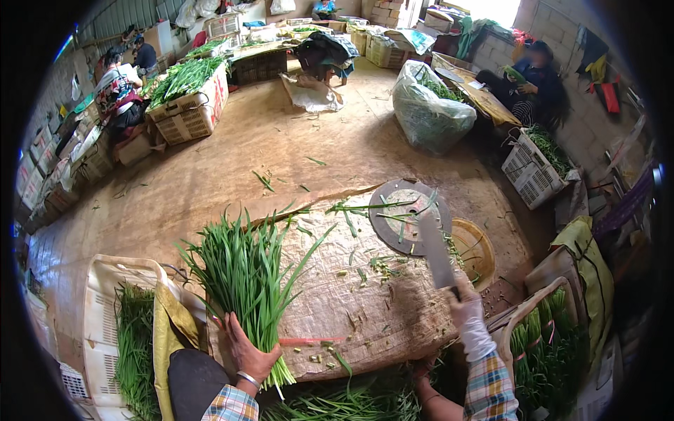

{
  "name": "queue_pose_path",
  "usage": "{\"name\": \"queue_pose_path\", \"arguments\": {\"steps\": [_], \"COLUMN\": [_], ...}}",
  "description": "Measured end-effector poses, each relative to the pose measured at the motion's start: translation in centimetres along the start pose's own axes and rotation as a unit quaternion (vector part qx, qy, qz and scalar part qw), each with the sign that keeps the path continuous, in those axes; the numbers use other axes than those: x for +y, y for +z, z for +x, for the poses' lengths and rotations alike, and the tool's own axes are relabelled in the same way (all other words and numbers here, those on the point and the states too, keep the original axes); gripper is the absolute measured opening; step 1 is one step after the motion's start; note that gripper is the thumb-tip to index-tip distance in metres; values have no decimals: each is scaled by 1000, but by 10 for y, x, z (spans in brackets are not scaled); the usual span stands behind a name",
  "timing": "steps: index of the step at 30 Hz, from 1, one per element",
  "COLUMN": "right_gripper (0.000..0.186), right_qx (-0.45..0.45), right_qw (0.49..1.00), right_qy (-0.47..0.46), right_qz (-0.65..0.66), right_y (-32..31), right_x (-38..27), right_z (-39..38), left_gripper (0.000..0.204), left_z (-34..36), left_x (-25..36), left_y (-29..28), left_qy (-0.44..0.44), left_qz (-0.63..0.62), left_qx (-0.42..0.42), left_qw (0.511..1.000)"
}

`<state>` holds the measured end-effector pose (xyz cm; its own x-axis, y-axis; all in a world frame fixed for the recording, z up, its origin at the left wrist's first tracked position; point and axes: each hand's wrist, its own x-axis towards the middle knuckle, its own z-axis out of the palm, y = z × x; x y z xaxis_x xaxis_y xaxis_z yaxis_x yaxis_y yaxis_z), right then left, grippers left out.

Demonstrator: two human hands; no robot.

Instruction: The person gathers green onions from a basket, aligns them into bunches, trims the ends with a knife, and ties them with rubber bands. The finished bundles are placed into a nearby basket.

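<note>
My left hand (249,351) grips a bunch of long green leafy stalks (246,259) near its pale cut ends, resting on the worn, paper-covered board (351,295). A red strip (312,341) lies beside the bunch. My right hand (465,305), in a pale glove or wrap, holds a long knife (437,249) by its handle, blade raised over the board's right side. Behind it a grey round disc (394,235) carries loose leaves. Short cut bits are scattered over the board.
Crates of greens (119,351) (540,351) flank me. A yellow basin (474,259) is right of the board; more greens lie below. Across the floor are a bagged pile (432,112), loaded tables (186,105), and several co-workers (533,84) sitting along the sides and back.
</note>
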<state>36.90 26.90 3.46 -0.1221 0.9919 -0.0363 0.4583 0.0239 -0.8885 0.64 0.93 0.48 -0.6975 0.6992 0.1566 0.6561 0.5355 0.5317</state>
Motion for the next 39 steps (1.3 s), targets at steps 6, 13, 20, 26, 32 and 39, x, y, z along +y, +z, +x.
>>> {"name": "queue_pose_path", "arguments": {"steps": [6, 13, 20, 26, 32, 39], "right_gripper": [34, 31, 34, 52, 42, 33], "right_qx": [-230, -29, 103, 41, 45, -107], "right_qw": [959, 988, 954, 917, 801, 989], "right_qy": [-54, 149, -94, 5, -182, -94], "right_qz": [-155, -1, -265, -397, -568, -39], "right_y": [23, -107, -67, 25, 39, 121], "right_x": [-32, 31, 56, -15, 42, -76], "right_z": [-42, -67, -50, -62, -60, -93], "left_gripper": [115, 112, 112, 117, 131, 45], "left_z": [-1, 4, 3, 4, 14, 39], "left_x": [3, 2, -3, 9, -1, -43], "left_y": [-2, 3, 5, -2, -19, -69], "left_qy": [-7, 8, 23, 16, -10, -101], "left_qz": [-2, 3, 10, -44, -123, -252], "left_qx": [-10, -6, -5, -64, -150, 172], "left_qw": [1000, 1000, 1000, 997, 981, 947]}}
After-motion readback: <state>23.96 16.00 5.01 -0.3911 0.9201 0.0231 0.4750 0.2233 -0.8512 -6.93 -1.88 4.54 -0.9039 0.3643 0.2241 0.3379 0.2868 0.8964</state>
